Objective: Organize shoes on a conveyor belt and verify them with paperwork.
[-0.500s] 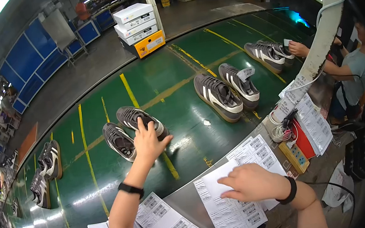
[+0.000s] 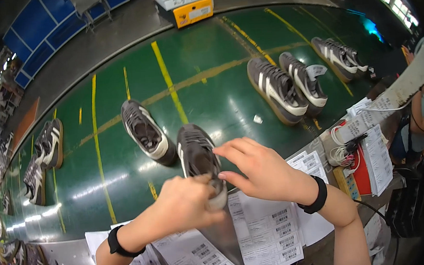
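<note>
A dark grey sneaker [image 2: 195, 146] with white stripes is tilted toward me at the near side of the green conveyor belt [image 2: 124, 192]. My left hand [image 2: 188, 204] is closed over its heel and opening, with the fingers curled in. My right hand [image 2: 260, 169] reaches along the shoe's right side. Its thumb and forefinger are apart, their tips at the shoe's edge, and I make out nothing between them. Just left of the held shoe, a matching sneaker [image 2: 145, 132] rests on the belt.
More sneaker pairs stand on the belt, at the right [image 2: 278, 91] and left [image 2: 45, 157]. Printed label sheets [image 2: 198, 259] lie along the near edge. A slanted white post [image 2: 396, 93], cables and a power strip [image 2: 344, 183] flank the right. Stacked shoeboxes [image 2: 193, 11] stand beyond the belt.
My left hand has gone from resting over the right shoe of the pair to gripping it and drawing it nearer. My right hand has left the label sheets and come to the shoe's side.
</note>
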A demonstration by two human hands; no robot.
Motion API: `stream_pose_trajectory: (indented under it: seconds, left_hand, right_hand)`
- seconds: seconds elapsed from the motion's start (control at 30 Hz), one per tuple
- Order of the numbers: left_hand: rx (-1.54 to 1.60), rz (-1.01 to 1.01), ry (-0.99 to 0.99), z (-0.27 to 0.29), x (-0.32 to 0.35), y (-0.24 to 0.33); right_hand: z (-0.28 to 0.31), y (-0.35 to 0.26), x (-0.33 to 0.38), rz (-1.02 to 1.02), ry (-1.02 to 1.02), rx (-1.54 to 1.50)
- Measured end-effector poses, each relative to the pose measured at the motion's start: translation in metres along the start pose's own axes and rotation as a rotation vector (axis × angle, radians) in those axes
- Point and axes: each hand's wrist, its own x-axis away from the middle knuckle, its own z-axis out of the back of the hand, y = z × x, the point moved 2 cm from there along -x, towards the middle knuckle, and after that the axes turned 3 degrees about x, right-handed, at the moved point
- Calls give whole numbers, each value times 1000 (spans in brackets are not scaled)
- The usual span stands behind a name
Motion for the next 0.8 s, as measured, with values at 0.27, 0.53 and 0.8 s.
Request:
stream_pose_trajectory:
  seconds: [0.27, 0.53, 0.8]
  left_hand:
    - [229, -166, -122, 21, 48, 44]
    - [410, -97, -191, 34, 32, 31]
    - [440, -104, -97, 33, 32, 29]
  right_hand:
    - [-24, -42, -1, 78, -114, -82]
    - [-31, -4, -40, -138, -124, -443]
    - [-37, 17, -52, -579, -405, -733]
